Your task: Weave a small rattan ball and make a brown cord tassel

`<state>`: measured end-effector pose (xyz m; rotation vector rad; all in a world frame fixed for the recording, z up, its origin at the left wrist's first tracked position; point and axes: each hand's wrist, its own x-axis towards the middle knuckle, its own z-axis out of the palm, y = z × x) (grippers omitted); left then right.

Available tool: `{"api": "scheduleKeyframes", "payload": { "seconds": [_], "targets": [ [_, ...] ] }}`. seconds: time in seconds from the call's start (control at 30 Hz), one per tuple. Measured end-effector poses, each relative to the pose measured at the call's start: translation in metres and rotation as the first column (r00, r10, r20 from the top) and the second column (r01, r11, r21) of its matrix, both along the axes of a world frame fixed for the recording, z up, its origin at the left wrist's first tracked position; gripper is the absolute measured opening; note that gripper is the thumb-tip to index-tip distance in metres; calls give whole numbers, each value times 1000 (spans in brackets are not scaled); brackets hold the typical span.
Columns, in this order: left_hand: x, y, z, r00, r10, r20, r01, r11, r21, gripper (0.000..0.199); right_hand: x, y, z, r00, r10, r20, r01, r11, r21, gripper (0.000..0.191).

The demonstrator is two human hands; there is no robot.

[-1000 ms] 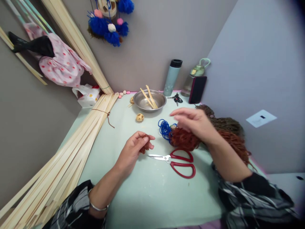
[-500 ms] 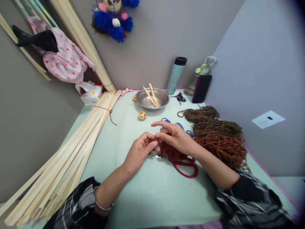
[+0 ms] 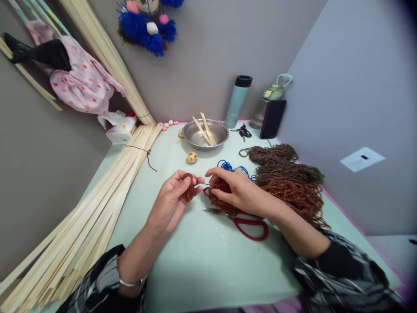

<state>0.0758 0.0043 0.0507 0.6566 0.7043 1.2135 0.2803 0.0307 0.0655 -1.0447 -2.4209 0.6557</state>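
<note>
The left hand (image 3: 171,195) is clamping a small coil of rust-brown yarn (image 3: 189,189) between thumb and fingers, over the middle of the surface (image 3: 208,265). The right hand (image 3: 239,191) is hovering just beside it, with thumb and forefinger tips standing apart; whether its hidden fingers are gripping the strand (image 3: 203,183) running between the 2 hands, I cannot tell.

The step seems to be winding. Doing it well probably means keeping the strand lightly taut, laying each turn evenly, and holding the coil firmly without crushing it. Feeding slowly from the loose rust-brown yarn (image 3: 220,198) under the right hand should help avoid snags, especially where that yarn is overlapping the red-handled scissors (image 3: 237,222).

Blue cord (image 3: 224,165) is lying just beyond the right hand. Farther out, yarn skeins (image 3: 291,174) are lying along the right edge, a metal bowl (image 3: 192,138) is sitting near the far edge, and bundled wooden strips (image 3: 120,182) are running along the left edge.
</note>
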Motion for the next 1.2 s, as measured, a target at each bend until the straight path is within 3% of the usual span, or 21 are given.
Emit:
{"api": "scheduleKeyframes", "payload": {
  "seconds": [0.07, 0.13, 0.2, 0.3, 0.4, 0.5, 0.6, 0.67, 0.73, 0.8, 0.87, 1.0, 1.1, 1.13, 1.2],
  "targets": [
    [-5, 0, 3, 1000, -24, -5, 23, 1000, -6, 18, 0, 1, 2, 982, -49, 181, 0, 965, 263, 18],
    [-13, 2, 6, 1000, -16, -22, 17, 1000, 22, 17, 3, 4, 6, 943, -154, 294, -13, 867, 498, 25],
    [-23, 5, 9, 999, 14, -42, -12, 998, 60, 17, 12, 9, 11, 913, -251, 321, -7, 778, 629, 30],
    [-39, 12, 8, 995, 70, -72, -62, 993, 99, 17, 38, 24, 13, 881, -358, 310, 38, 706, 708, 30],
    [-48, 20, 3, 988, 117, -102, -107, 989, 104, 21, 72, 46, 3, 827, -470, 308, 103, 666, 739, 28],
    [-40, 22, -8, 981, 112, -159, -103, 992, 68, 25, 92, 60, -9, 762, -543, 354, 145, 675, 723, 27],
    [-24, 20, -17, 979, 40, -199, -38, 999, 13, 29, 86, 47, -12, 784, -467, 408, 103, 747, 656, 24],
    [-18, 19, -19, 979, 14, -201, -13, 1000, 8, 29, 73, 23, -10, 856, -330, 399, 37, 807, 589, 31],
    [-17, 18, -19, 981, 26, -193, -24, 1000, 14, 29, 63, -7, -10, 898, -168, 407, -46, 884, 466, 26],
    [-20, 18, -16, 982, 55, -181, -53, 998, 16, 29, 57, -34, -16, 866, -31, 498, -142, 942, 304, 26],
    [-24, 18, -12, 983, 75, -169, -73, 997, 18, 27, 55, -53, -25, 821, 4, 572, -153, 965, 212, 33],
    [-27, 19, -5, 988, 86, -125, -80, 995, 54, 23, 55, -61, -31, 815, -54, 577, -47, 986, 158, 36],
    [-27, 18, -1, 991, 94, -100, -87, 993, 75, 21, 63, -57, -16, 915, -18, 404, 76, 989, -129, 47],
    [-27, 18, 0, 991, 92, -98, -85, 993, 76, 21, 67, -55, -9, 951, -8, 308, 97, 956, -275, 52],
    [-27, 17, 2, 992, 84, -97, -77, 994, 76, 21, 78, -54, 0, 995, -10, 99, 62, 838, -543, 63]
  ]
}}
